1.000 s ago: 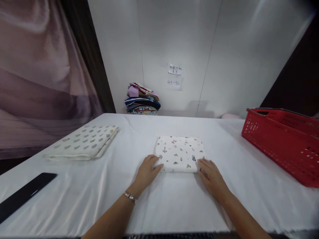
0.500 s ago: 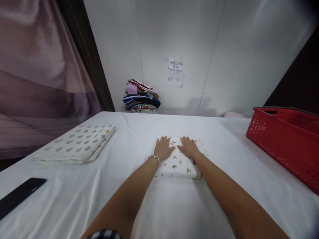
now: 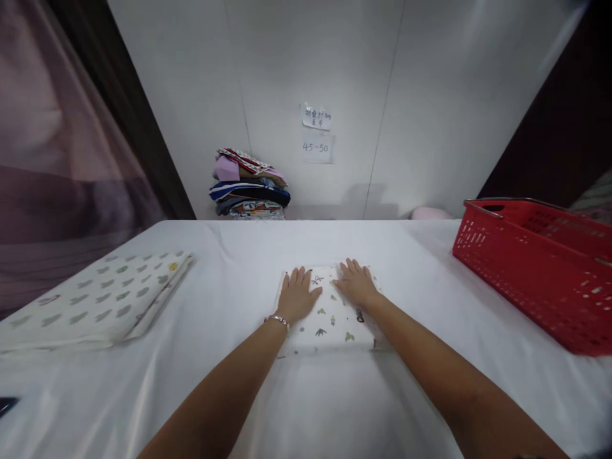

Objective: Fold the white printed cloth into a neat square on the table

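Observation:
A folded white cloth point(image 3: 329, 322) printed with small plants and figures lies flat on the white-covered table point(image 3: 229, 274) in front of me. My left hand point(image 3: 297, 296), with a silver bracelet at the wrist, rests palm down on its left part, fingers spread. On the far right part of the same cloth lies my right hand point(image 3: 356, 284), also flat with its fingers apart. Neither hand grasps anything. Both palms hide parts of the print. To the left is a larger folded white cloth point(image 3: 108, 296) with grey-green shapes.
A red plastic basket point(image 3: 526, 274) stands at the right. Beyond the far edge is a stack of folded fabrics point(image 3: 251, 185) against the wall, where paper notes point(image 3: 317, 146) hang. A dark flat object point(image 3: 6, 405) shows at the left edge. A pink curtain point(image 3: 57, 146) hangs left.
The camera view has turned to the right, so everything shifts left and more of the basket shows. Both hands remain flat on the cloth, which looks the same.

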`<state>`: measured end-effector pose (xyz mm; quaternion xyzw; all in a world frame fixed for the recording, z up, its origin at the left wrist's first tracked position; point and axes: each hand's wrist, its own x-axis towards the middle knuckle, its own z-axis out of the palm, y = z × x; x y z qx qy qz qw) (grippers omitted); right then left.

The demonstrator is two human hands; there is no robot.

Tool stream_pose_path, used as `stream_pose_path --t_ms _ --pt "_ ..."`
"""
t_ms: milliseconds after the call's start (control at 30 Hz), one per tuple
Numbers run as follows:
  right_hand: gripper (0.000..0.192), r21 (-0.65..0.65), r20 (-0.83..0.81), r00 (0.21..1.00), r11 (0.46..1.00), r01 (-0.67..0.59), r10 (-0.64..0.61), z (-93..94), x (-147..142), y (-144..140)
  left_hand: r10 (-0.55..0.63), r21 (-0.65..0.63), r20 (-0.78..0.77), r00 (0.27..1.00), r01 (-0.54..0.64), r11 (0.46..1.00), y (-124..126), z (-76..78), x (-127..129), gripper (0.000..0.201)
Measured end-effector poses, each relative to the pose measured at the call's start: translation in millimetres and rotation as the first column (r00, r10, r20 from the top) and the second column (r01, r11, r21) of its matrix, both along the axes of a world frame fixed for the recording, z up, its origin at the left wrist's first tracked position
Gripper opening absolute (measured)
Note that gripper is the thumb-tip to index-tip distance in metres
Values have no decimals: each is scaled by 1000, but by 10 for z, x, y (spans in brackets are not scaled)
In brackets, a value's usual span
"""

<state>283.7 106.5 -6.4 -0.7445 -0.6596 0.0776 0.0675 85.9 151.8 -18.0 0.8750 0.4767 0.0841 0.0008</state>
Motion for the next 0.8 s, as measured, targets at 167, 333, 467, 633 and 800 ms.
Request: stream_pose_path --t_ms 167,333,467,633,800 --pt "74 0 38 997 998 69 -69 -87 118 -99 -7 3 8 1000 7 1000 -1 -2 1 67" --pt "73 55 -43 997 997 61 -59 -107 97 -69 -2 -1 8 1000 2 1000 7 -3 1 68" --pt "61 189 -309 946 968 168 -103 -38 310 -55 -4 -9 14 1000 4 1000 20 -3 -2 68" --pt "40 332 -532 803 806 491 -270 4 763 -216 -8 8 29 1000 8 1000 35 -33 5 69" --pt "34 292 -540 787 810 509 -300 -31 819 -281 -16 6 43 999 16 1000 42 -50 4 70"
